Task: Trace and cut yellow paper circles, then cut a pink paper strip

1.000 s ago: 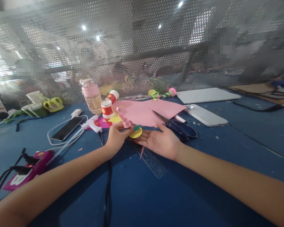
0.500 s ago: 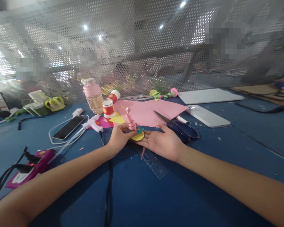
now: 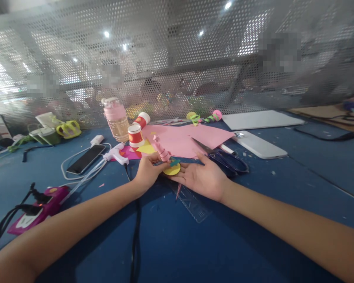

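Note:
My left hand (image 3: 149, 173) pinches a small paper craft: a pink paper spiral (image 3: 162, 151) rising from a round yellow disc (image 3: 172, 170), with a teal paper piece (image 3: 174, 162) at its foot. Palm up and fingers stretched out, my right hand (image 3: 205, 177) lies with its fingertips under the disc's right edge. Beyond both hands spreads a pink paper sheet (image 3: 183, 137). Dark-handled scissors (image 3: 230, 161) rest just behind my right hand, their blade over the sheet. A clear plastic ruler (image 3: 194, 204) lies on the blue table in front of my hands.
On the left are a white glue gun (image 3: 117, 154), a phone (image 3: 86, 159) with a cable, and a magenta power strip (image 3: 39, 210). A pink-lidded bottle (image 3: 116, 120) and red-and-white paper cups (image 3: 135, 135) stand behind. A white slab-like device (image 3: 261, 145) lies right. A perforated screen (image 3: 171, 59) closes the back.
The pink spiral now leans further to the left, and the yellow disc has shifted very slightly. My hands stay in nearly the same place.

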Demonstrator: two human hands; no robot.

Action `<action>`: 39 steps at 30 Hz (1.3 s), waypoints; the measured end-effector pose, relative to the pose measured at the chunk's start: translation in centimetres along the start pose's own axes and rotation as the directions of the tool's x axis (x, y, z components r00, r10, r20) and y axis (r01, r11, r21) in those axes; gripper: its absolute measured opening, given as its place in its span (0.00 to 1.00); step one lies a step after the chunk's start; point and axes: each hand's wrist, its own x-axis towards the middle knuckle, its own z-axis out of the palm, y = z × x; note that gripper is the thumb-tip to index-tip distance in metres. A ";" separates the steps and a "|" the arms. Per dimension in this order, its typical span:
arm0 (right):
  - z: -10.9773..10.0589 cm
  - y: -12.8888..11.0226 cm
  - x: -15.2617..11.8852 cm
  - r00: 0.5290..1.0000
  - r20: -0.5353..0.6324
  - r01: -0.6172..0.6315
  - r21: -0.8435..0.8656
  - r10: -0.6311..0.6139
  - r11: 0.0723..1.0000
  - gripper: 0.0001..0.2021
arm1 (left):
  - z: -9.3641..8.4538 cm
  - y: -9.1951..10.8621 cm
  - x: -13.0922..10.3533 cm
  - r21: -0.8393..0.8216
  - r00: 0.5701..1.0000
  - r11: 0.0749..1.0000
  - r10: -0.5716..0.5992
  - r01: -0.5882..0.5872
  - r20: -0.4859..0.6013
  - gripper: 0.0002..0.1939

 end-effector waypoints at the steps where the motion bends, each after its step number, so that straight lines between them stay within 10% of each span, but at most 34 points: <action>1: -0.1 0.0 0.0 1.000 0.009 0.002 -0.012 -0.002 1.000 0.26 | 0.0 0.0 0.0 0.005 1.000 1.000 -0.013 0.013 0.006 0.08; 39: 0.9 -0.4 -0.1 0.985 -0.138 0.109 0.062 -0.099 0.992 0.30 | 0.0 0.1 0.2 -0.052 0.999 0.998 -0.043 0.042 -0.018 0.14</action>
